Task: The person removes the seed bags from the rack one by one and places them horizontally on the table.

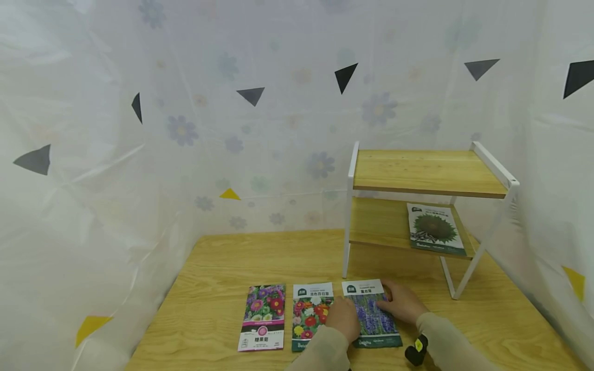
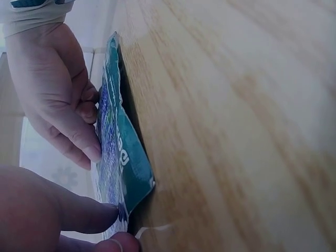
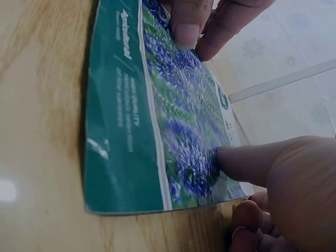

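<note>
I see the lavender packet (image 1: 371,315) on the desk (image 1: 260,257), its buckled lower edge clear only in my left wrist view. The right wrist view alone reveals "HIGH QUALITY"; the head view gives 薰衣草. Left hand (image 1: 344,318) and right hand (image 1: 405,304) each pinch a side edge between thumb and fingers. Just left lies a zinnia packet (image 1: 309,312).

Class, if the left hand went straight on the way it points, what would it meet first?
The purple-flower packet, which the left hand touches. Past it, the wooden shelf seems to lie ahead, though depth is unclear.
</note>
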`<state>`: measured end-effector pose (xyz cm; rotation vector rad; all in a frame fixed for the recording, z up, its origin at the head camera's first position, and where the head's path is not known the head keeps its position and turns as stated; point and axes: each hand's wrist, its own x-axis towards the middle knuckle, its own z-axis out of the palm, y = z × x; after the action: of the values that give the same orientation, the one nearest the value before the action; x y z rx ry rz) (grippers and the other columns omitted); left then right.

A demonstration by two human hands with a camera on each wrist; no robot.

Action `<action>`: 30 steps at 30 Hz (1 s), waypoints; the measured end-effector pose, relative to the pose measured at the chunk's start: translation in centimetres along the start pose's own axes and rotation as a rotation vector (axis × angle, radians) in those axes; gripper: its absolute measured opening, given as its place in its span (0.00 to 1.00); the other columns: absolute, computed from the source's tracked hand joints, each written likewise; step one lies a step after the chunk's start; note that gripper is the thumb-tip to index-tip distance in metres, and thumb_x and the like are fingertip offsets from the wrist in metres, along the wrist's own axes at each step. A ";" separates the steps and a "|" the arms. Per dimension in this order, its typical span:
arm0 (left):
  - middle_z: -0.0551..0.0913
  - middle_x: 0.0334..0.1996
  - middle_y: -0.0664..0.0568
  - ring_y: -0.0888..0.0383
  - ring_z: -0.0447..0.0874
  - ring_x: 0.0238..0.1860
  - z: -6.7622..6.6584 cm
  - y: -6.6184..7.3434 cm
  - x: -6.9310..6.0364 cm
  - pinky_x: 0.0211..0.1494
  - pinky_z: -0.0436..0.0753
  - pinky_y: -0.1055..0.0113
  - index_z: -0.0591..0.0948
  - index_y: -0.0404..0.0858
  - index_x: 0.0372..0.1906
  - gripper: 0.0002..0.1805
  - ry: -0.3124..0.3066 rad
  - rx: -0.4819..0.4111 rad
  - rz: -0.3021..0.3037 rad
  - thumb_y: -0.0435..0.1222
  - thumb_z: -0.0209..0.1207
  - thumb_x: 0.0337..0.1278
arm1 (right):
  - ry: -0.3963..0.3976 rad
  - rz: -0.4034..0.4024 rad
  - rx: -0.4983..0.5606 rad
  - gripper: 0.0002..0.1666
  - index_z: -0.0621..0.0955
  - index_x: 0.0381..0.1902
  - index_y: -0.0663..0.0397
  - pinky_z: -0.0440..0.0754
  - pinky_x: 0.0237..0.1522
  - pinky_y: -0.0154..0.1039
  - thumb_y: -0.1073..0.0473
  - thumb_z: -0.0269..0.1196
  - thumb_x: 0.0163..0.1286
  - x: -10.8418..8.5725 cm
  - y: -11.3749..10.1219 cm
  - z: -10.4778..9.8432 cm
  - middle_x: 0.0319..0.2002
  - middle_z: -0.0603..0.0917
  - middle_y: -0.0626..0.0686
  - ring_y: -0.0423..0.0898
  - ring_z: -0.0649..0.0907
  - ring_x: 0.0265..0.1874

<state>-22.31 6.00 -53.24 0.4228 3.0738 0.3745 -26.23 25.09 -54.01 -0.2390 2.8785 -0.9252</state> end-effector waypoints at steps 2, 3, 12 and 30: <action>0.78 0.34 0.45 0.54 0.77 0.36 0.0 0.0 0.0 0.42 0.80 0.65 0.82 0.32 0.41 0.16 0.002 -0.005 -0.003 0.38 0.68 0.49 | -0.001 0.001 -0.007 0.40 0.71 0.64 0.62 0.72 0.34 0.46 0.51 0.71 0.58 0.0 0.0 0.0 0.26 0.75 0.48 0.45 0.73 0.29; 0.78 0.34 0.45 0.54 0.77 0.36 0.0 0.0 0.0 0.42 0.80 0.65 0.82 0.33 0.41 0.16 0.000 -0.013 -0.007 0.38 0.68 0.48 | -0.004 0.002 -0.004 0.40 0.71 0.65 0.63 0.72 0.34 0.46 0.51 0.70 0.59 0.0 0.1 0.0 0.26 0.75 0.48 0.46 0.74 0.29; 0.78 0.32 0.46 0.56 0.76 0.34 0.4 -0.1 0.3 0.41 0.80 0.64 0.83 0.33 0.40 0.16 0.008 -0.038 -0.019 0.37 0.69 0.45 | 0.000 0.008 0.008 0.41 0.69 0.66 0.63 0.68 0.30 0.43 0.50 0.70 0.60 -0.1 0.2 0.2 0.25 0.73 0.49 0.45 0.71 0.26; 0.75 0.33 0.45 0.53 0.79 0.29 -1.9 -0.2 0.4 0.33 0.81 0.62 0.82 0.30 0.40 0.12 0.059 -0.248 -0.023 0.33 0.66 0.51 | 0.012 0.011 0.047 0.39 0.69 0.66 0.61 0.66 0.28 0.41 0.48 0.68 0.62 -0.7 0.0 0.0 0.24 0.71 0.49 0.44 0.69 0.21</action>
<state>-22.89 5.45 -51.45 0.3732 3.0283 0.7691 -25.51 25.18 -53.98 -0.2142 2.8617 -0.9950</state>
